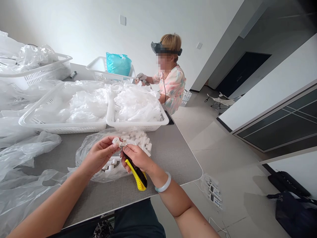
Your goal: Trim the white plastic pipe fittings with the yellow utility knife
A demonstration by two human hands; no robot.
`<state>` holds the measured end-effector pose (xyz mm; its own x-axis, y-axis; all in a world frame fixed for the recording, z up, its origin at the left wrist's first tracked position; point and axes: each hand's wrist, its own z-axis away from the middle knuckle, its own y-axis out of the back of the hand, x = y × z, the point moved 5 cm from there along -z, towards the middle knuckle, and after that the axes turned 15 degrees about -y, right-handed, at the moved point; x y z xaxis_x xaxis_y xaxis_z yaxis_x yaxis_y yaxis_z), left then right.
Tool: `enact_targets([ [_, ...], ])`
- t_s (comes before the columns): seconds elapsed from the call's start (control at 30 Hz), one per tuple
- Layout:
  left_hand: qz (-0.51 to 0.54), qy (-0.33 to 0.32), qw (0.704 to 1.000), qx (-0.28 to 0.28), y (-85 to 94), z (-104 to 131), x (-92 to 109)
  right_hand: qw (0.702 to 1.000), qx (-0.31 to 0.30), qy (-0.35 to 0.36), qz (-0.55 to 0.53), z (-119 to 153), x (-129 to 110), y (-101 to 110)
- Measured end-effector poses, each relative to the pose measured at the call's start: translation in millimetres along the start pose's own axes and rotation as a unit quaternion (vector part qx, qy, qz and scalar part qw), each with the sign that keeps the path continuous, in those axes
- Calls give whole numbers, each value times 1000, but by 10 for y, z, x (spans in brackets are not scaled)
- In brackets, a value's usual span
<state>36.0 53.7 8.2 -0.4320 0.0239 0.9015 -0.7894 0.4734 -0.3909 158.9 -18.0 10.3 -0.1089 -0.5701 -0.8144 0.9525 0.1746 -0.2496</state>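
Observation:
Between its fingers and thumb, my left hand (100, 154) pinches a small white plastic pipe fitting (116, 141), its round opening facing up. My right hand (137, 157) is wrapped round a yellow and black utility knife (136, 175), whose front end meets the fitting. How far the blade is out is hidden by the fingers. Below both hands a clear plastic bag (84, 147) lies on the grey table (168, 155), with several more white fittings (141, 138) in and on it.
Two white baskets (138, 125) of clear bags stand just beyond my hands. Loose plastic bags (27, 185) cover the table's left side. Farther back are a basket with a blue bag (119, 64) and a person (170, 76) with gloved hand. Power strips (215, 195) lie on the floor.

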Motion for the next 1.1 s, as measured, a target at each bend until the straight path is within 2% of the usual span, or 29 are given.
enact_targets([
  [0.23,-10,-6,1000,7,-4,3,8,998,-36,-16,-44,-27,2,-46],
  [0.5,4,-1,999,39,13,6,3,999,-23,-11,-43,-29,-9,-58],
  [1.1,6,-12,999,49,-1,-24,23,997,-37,-21,-61,-87,37,-72],
])
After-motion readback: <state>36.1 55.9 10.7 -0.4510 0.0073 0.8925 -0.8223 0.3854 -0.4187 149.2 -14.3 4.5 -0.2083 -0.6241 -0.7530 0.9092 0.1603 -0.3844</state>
